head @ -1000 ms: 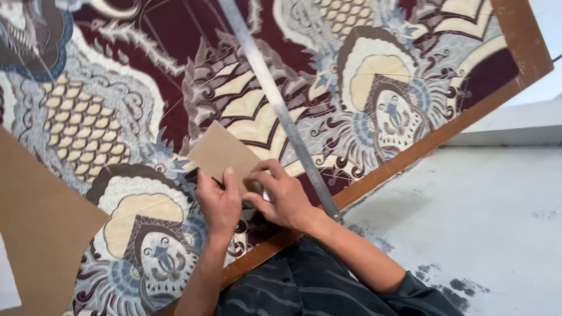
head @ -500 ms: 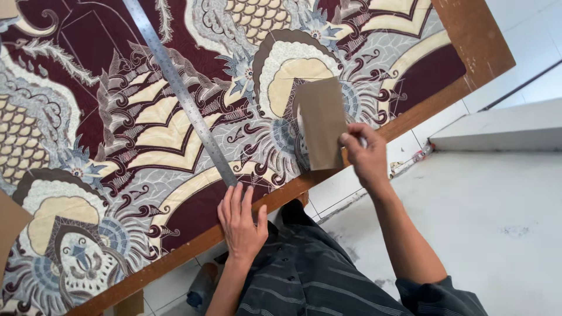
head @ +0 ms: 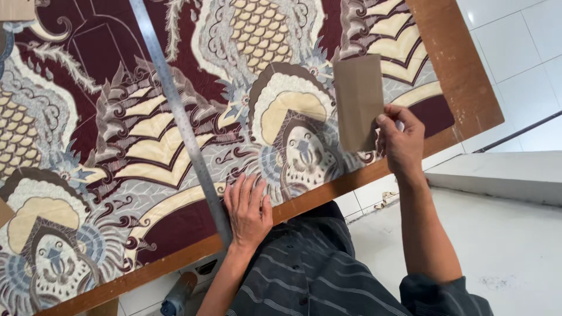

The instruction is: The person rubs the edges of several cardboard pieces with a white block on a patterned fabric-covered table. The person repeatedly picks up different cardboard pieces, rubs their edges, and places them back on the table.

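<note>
On patterned cloth [head: 175,146]: left hand [head: 249,210] flat, right hand [head: 403,143] pinching brown card [head: 358,100].

Matt cardboard piece [head: 358,102], patterned cloth [head: 117,129], metal ruler [head: 181,123].

Bright, even daylight; sharp focus.

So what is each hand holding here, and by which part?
The right hand pinches a brown card piece by its lower right edge. The left hand holds nothing; it lies flat on the patterned cloth beside the metal ruler.
</note>
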